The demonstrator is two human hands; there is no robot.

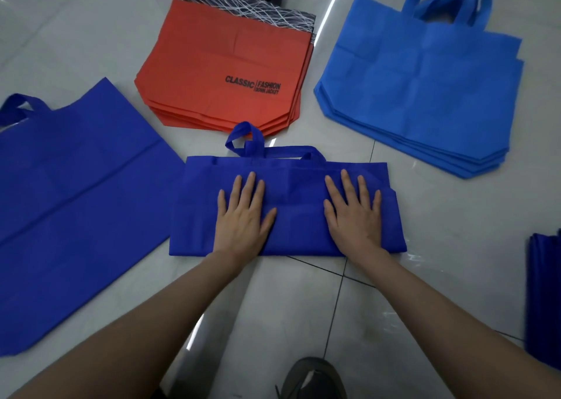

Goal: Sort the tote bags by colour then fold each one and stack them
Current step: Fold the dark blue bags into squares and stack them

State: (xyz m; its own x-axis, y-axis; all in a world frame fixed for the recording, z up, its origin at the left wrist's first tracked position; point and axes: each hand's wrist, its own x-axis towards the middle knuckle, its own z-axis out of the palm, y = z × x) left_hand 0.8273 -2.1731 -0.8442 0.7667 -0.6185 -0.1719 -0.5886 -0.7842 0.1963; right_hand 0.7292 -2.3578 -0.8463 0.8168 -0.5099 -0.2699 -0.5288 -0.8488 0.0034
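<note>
Folding stage, judging by the layout: colours apparently sorted, with an orange pile (224,74) at the far centre, a light blue pile (419,89) at the far right, and a flat dark blue bag (76,201), perhaps several stacked, spread out at the left of the floor (455,262). In hand: one dark blue bag (291,192), lying on the floor straight ahead, nearer the body than the two far piles, apparently doubled over once, with handles (243,139) sticking out along the far edge and nearly reaching the orange pile. On its left half the left hand (244,213), palm down; on its right half the right hand (353,213), palm down, well apart from the other. All fingers (250,183) straight and slightly spread, pointing away from the body, gripping nothing, just pressing the cloth flat. Both forearms stretched forward, converging a little toward the bag. Probably smoothing the crease before another fold. Next, most likely: tuck the handles in, take one side edge and bring it across to the other, keeping edges lined up to guard against springing open, then carry over to the dark blue stack (543,292) just visible at the right edge, folded or not being hard to tell from here.
</note>
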